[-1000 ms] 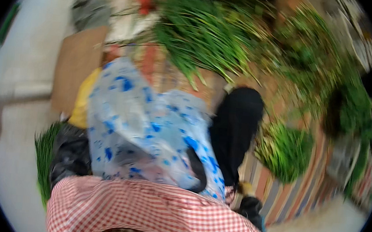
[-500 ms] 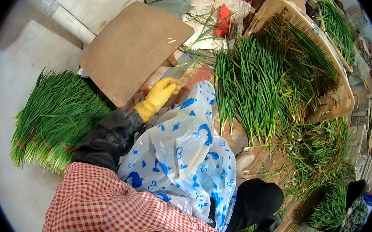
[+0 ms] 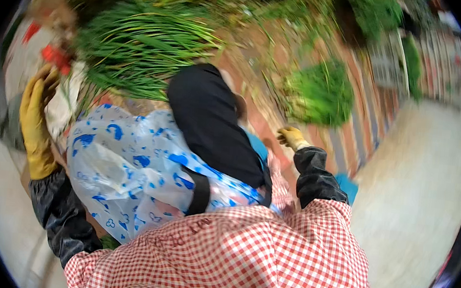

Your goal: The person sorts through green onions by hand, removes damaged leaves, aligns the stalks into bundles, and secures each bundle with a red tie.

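Observation:
My left hand (image 3: 38, 121), in a yellow glove, is raised at the left side. Its fingers are stretched out and hold nothing I can see, with the fingertips in front of a red item (image 3: 56, 57). On the right, my right hand (image 3: 292, 137) is gloved too, its fingers loosely bent and apart with nothing visible in them. Just beyond it lies a bunch of long, leafy greens (image 3: 322, 94) with pale stalk ends, not touching the hand. A larger spread of long green stalks (image 3: 140, 48), like chives, lies ahead. A clear plastic sheet with blue prints (image 3: 124, 162) covers my lap.
Loose leaves and trimmings (image 3: 243, 2) litter the striped floor covering (image 3: 374, 132) at the far side. A pale crate (image 3: 388, 62) stands at the far right, near bare grey floor (image 3: 419, 177). My black-clad knee (image 3: 210, 120) rises in the middle.
The view has turned to the right. My right hand has come into sight beside the bunch of greens. My left hand is now farther left in the picture, its fingers more stretched.

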`<control>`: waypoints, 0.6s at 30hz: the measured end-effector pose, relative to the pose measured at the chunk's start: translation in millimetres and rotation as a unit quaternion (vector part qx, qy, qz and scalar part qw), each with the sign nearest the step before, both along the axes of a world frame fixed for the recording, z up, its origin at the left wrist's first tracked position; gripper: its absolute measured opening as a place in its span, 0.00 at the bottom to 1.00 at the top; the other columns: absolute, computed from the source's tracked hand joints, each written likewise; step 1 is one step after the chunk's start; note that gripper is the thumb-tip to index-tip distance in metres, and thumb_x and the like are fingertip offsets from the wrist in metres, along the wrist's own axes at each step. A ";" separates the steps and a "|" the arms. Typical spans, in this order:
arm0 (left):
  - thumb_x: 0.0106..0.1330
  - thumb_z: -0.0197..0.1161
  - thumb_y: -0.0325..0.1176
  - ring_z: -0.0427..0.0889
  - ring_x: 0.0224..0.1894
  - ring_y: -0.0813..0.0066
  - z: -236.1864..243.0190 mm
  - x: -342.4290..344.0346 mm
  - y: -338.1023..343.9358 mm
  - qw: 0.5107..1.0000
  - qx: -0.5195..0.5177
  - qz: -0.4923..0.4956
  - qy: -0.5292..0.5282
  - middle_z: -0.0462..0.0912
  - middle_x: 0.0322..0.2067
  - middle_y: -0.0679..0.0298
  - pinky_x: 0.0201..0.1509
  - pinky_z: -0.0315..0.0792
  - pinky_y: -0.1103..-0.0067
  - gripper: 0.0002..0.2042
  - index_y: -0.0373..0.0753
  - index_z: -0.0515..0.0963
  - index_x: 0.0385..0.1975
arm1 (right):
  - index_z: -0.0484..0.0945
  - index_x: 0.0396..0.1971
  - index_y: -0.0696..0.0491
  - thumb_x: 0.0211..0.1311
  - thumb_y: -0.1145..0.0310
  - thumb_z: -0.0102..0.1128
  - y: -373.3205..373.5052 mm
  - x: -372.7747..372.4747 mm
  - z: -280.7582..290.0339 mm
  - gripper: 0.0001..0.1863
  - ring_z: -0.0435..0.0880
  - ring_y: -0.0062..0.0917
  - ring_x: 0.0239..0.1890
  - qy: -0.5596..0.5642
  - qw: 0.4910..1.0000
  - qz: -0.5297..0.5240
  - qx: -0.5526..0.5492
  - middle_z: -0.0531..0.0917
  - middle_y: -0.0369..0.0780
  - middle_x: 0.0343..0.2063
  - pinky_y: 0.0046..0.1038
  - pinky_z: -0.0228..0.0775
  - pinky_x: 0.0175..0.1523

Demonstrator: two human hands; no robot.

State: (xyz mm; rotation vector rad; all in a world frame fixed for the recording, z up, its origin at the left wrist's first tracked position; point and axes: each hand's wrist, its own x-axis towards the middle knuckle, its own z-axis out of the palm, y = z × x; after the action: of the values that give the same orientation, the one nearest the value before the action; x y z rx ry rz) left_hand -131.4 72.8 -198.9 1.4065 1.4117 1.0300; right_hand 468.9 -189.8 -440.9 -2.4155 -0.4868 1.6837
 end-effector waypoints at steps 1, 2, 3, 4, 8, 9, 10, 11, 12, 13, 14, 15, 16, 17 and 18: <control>0.72 0.46 0.36 0.76 0.50 0.71 2.7 4.8 5.2 0.999 0.008 -0.042 0.004 0.77 0.49 0.58 0.56 0.67 0.78 0.17 0.33 0.71 0.54 | 0.77 0.36 0.53 0.62 0.59 0.51 -54.6 21.1 7.6 0.13 0.80 0.23 0.24 -0.026 0.999 -0.039 -0.010 0.83 0.37 0.26 0.24 0.69 0.26; 0.72 0.45 0.35 0.76 0.51 0.71 2.9 12.4 14.0 0.996 -0.004 -0.089 0.004 0.76 0.50 0.57 0.57 0.66 0.77 0.17 0.33 0.70 0.55 | 0.77 0.35 0.53 0.62 0.59 0.51 -141.5 62.6 -21.0 0.13 0.81 0.25 0.22 -0.021 0.996 -0.077 -0.044 0.83 0.39 0.24 0.25 0.67 0.23; 0.72 0.46 0.36 0.75 0.52 0.71 0.7 17.6 13.9 0.994 -0.035 -0.093 0.035 0.76 0.51 0.58 0.58 0.66 0.77 0.17 0.34 0.70 0.55 | 0.77 0.34 0.52 0.61 0.59 0.52 -197.5 74.1 -15.1 0.12 0.81 0.28 0.20 -0.058 0.991 -0.102 -0.058 0.83 0.40 0.23 0.27 0.66 0.21; 0.72 0.47 0.35 0.75 0.52 0.72 -24.1 22.9 18.9 0.991 -0.060 -0.115 0.036 0.76 0.50 0.59 0.57 0.67 0.78 0.17 0.33 0.71 0.54 | 0.77 0.31 0.52 0.60 0.59 0.52 -257.3 75.9 -38.0 0.12 0.81 0.31 0.20 -0.047 0.954 -0.295 -0.009 0.82 0.42 0.22 0.29 0.65 0.19; 0.69 0.53 0.33 0.74 0.49 0.77 -55.1 22.9 12.7 0.955 -0.171 -0.211 0.119 0.77 0.47 0.64 0.55 0.67 0.82 0.15 0.35 0.72 0.53 | 0.77 0.33 0.53 0.59 0.59 0.51 -381.1 27.8 -23.9 0.13 0.81 0.38 0.26 -0.113 0.950 -0.239 -0.165 0.82 0.46 0.25 0.36 0.68 0.27; 0.68 0.54 0.33 0.74 0.49 0.77 -63.2 32.5 7.4 0.940 -0.190 -0.234 0.163 0.78 0.46 0.65 0.55 0.67 0.83 0.16 0.35 0.73 0.53 | 0.78 0.33 0.54 0.59 0.59 0.51 -400.7 16.4 -26.1 0.14 0.81 0.40 0.28 -0.124 0.959 -0.164 -0.196 0.82 0.47 0.26 0.37 0.68 0.28; 0.68 0.55 0.34 0.74 0.48 0.77 -60.7 38.6 3.8 0.911 -0.267 -0.224 0.219 0.78 0.47 0.64 0.54 0.67 0.82 0.16 0.35 0.73 0.53 | 0.78 0.33 0.54 0.59 0.58 0.51 -415.1 8.2 -30.1 0.14 0.81 0.41 0.29 -0.138 0.966 -0.053 -0.210 0.82 0.48 0.27 0.39 0.69 0.30; 0.68 0.55 0.34 0.74 0.48 0.77 -66.4 55.4 -1.4 0.878 -0.338 -0.207 0.270 0.78 0.47 0.64 0.54 0.66 0.82 0.16 0.35 0.73 0.53 | 0.78 0.33 0.55 0.58 0.58 0.51 -427.6 4.9 -43.5 0.15 0.80 0.43 0.30 -0.163 0.962 0.058 -0.211 0.82 0.49 0.27 0.40 0.69 0.32; 0.68 0.55 0.34 0.74 0.48 0.77 -71.2 53.8 0.2 0.874 -0.341 -0.210 0.276 0.78 0.47 0.64 0.54 0.66 0.82 0.16 0.35 0.73 0.53 | 0.78 0.34 0.55 0.58 0.58 0.51 -432.6 0.6 -60.5 0.15 0.80 0.45 0.32 -0.187 0.951 0.146 -0.199 0.82 0.50 0.28 0.42 0.70 0.34; 0.68 0.55 0.35 0.74 0.48 0.77 -80.3 45.0 4.8 0.880 -0.315 -0.231 0.270 0.78 0.47 0.64 0.54 0.66 0.81 0.16 0.35 0.73 0.53 | 0.78 0.34 0.56 0.58 0.58 0.51 -433.4 2.0 -77.6 0.16 0.80 0.47 0.33 -0.219 0.947 0.159 -0.175 0.82 0.51 0.29 0.43 0.70 0.36; 0.68 0.55 0.35 0.74 0.48 0.77 -82.2 39.0 7.3 0.886 -0.290 -0.247 0.264 0.78 0.46 0.64 0.54 0.66 0.81 0.16 0.35 0.73 0.52 | 0.79 0.34 0.56 0.58 0.58 0.51 -421.7 4.7 -92.4 0.16 0.80 0.49 0.35 -0.252 0.945 0.155 -0.140 0.82 0.52 0.30 0.45 0.71 0.38; 0.68 0.55 0.35 0.74 0.48 0.77 -76.2 41.4 2.6 0.883 -0.293 -0.241 0.275 0.78 0.46 0.64 0.54 0.66 0.81 0.16 0.35 0.73 0.52 | 0.79 0.35 0.56 0.57 0.58 0.50 -365.9 -0.5 -81.5 0.17 0.78 0.49 0.39 -0.263 0.955 0.094 -0.099 0.81 0.53 0.32 0.44 0.69 0.43; 0.68 0.55 0.34 0.74 0.48 0.76 -66.9 40.0 -5.8 0.886 -0.297 -0.226 0.277 0.78 0.46 0.64 0.54 0.66 0.80 0.16 0.36 0.73 0.52 | 0.79 0.36 0.57 0.57 0.57 0.50 -295.0 -5.3 -56.5 0.18 0.77 0.49 0.42 -0.273 0.960 0.043 -0.053 0.80 0.54 0.35 0.44 0.67 0.49; 0.68 0.56 0.34 0.74 0.48 0.76 -68.2 48.7 -4.2 0.887 -0.297 -0.230 0.269 0.78 0.46 0.64 0.54 0.66 0.80 0.16 0.36 0.74 0.52 | 0.78 0.40 0.53 0.58 0.58 0.46 -274.2 4.0 -65.1 0.18 0.76 0.48 0.45 -0.263 0.961 0.032 -0.075 0.79 0.50 0.41 0.43 0.67 0.49; 0.68 0.56 0.34 0.74 0.48 0.75 -68.2 41.6 2.8 0.885 -0.311 -0.227 0.262 0.78 0.47 0.64 0.55 0.66 0.80 0.15 0.36 0.74 0.52 | 0.76 0.42 0.52 0.58 0.61 0.46 -234.7 3.6 -69.0 0.16 0.77 0.47 0.43 -0.295 0.954 0.056 -0.007 0.78 0.49 0.42 0.43 0.68 0.48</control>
State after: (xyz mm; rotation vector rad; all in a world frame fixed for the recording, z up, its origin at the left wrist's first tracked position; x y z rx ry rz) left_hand -89.9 75.6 -267.1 1.4519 1.4861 -0.1360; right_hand 472.5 -424.5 -509.9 -2.9313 -0.6928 0.9616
